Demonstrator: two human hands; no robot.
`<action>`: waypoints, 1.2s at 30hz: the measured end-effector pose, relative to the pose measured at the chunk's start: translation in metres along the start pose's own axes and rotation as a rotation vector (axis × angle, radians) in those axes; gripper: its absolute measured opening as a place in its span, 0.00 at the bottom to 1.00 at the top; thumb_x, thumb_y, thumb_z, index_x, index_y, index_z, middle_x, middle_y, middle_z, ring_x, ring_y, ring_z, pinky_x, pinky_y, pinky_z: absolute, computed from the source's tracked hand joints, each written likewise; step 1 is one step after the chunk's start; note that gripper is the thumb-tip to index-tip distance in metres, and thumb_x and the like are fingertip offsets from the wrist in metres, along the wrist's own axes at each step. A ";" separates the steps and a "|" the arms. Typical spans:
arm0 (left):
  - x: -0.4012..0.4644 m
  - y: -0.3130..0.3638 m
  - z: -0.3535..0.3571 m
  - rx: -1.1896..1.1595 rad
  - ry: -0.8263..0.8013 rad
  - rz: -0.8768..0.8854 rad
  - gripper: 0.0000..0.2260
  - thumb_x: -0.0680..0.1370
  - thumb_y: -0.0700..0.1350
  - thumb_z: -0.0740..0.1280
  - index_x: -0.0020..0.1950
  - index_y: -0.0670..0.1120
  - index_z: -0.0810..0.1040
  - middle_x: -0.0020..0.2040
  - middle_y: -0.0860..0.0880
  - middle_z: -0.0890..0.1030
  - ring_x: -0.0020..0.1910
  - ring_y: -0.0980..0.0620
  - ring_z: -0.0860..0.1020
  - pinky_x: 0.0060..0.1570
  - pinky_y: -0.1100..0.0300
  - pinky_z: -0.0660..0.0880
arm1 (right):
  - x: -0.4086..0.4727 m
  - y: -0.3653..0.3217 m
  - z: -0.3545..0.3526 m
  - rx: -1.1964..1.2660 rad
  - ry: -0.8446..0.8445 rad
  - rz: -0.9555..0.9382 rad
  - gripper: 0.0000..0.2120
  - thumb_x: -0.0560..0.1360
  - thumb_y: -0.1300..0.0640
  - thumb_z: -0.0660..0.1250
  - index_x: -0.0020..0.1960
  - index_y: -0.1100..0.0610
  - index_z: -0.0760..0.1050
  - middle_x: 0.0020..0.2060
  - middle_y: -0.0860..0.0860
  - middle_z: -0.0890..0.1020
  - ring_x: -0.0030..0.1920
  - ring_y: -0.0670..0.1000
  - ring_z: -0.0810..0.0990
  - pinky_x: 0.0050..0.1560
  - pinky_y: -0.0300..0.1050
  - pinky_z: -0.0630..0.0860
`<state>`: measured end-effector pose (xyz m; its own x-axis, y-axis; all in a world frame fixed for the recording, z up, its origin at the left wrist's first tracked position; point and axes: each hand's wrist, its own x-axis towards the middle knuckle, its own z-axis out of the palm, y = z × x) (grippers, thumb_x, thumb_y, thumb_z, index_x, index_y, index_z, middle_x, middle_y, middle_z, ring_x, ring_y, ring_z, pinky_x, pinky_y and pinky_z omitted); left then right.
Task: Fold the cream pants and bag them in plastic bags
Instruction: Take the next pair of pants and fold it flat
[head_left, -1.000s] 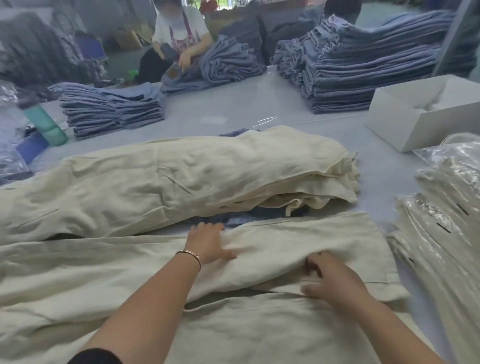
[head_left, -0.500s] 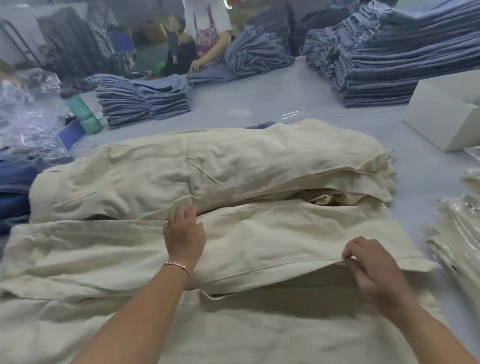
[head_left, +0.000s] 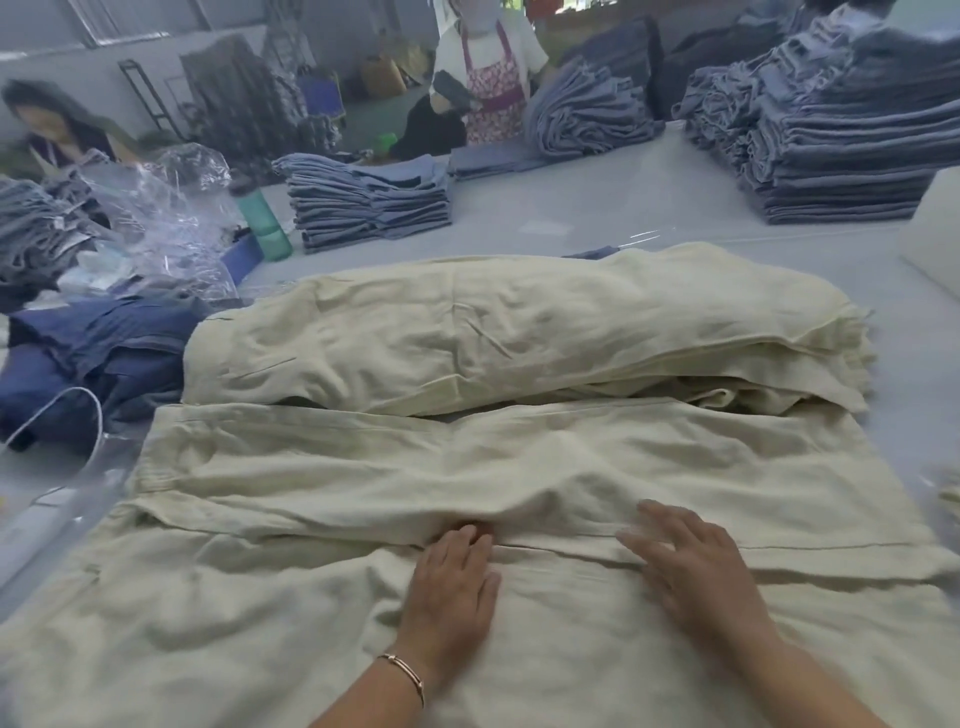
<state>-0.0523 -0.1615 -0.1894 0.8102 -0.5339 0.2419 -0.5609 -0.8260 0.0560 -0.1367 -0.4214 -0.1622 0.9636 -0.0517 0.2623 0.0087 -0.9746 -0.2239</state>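
Hands: two, both resting flat on the cream pants (head_left: 467, 483).
Left hand (head_left: 452, 587): palm down, fingers straight and close together, tips at the fold edge of the pants; it grips nothing. One thin bracelet (head_left: 405, 675) at the wrist.
Right hand (head_left: 691, 566): palm down just beside the left hand, fingers spread and slightly blurred, pressing across the same fold edge; it holds nothing.
Cream pants: one pair spread wide over the grey table (head_left: 519, 223), nearest the viewer, one layer folded over along the line under the hands.
Cream pile (head_left: 519, 332): one rumpled heap of more cream garments, touching the far edge of the spread pants; count within cannot be told.
Plastic bags (head_left: 171, 208): one crumpled clear heap, beyond the pants to the left.
Bottle (head_left: 262, 223): one, green, beside the plastic heap.
Blue stacks: at least four folded piles beyond the cream pile; nearest one (head_left: 369, 208) is centre-left.
Navy cloth (head_left: 93, 353): one loose heap left of the cream pile.
People: two at the table's far side.
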 end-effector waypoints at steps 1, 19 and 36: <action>-0.001 0.001 -0.004 -0.019 -0.007 0.006 0.18 0.73 0.52 0.58 0.50 0.46 0.84 0.51 0.48 0.84 0.48 0.49 0.83 0.50 0.59 0.77 | 0.002 -0.006 0.003 -0.008 0.017 -0.005 0.25 0.46 0.64 0.84 0.41 0.49 0.85 0.49 0.56 0.84 0.45 0.59 0.84 0.37 0.53 0.80; -0.019 -0.017 -0.028 -0.157 -0.017 0.075 0.13 0.75 0.53 0.60 0.51 0.51 0.82 0.48 0.54 0.81 0.52 0.53 0.74 0.63 0.50 0.65 | 0.008 -0.067 0.010 -0.038 0.148 0.171 0.09 0.56 0.61 0.70 0.37 0.56 0.80 0.43 0.54 0.83 0.44 0.59 0.82 0.44 0.53 0.76; -0.019 -0.141 -0.043 -0.081 -0.469 0.054 0.26 0.70 0.61 0.52 0.68 0.63 0.67 0.63 0.51 0.66 0.65 0.49 0.62 0.64 0.52 0.56 | 0.037 -0.143 -0.008 0.880 -0.340 0.354 0.10 0.73 0.60 0.72 0.34 0.54 0.78 0.28 0.50 0.69 0.31 0.46 0.65 0.33 0.41 0.60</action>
<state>0.0039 -0.0269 -0.1606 0.7581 -0.6154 -0.2158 -0.6010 -0.7878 0.1351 -0.1046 -0.2858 -0.1132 0.9728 -0.1084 -0.2047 -0.2313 -0.4005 -0.8866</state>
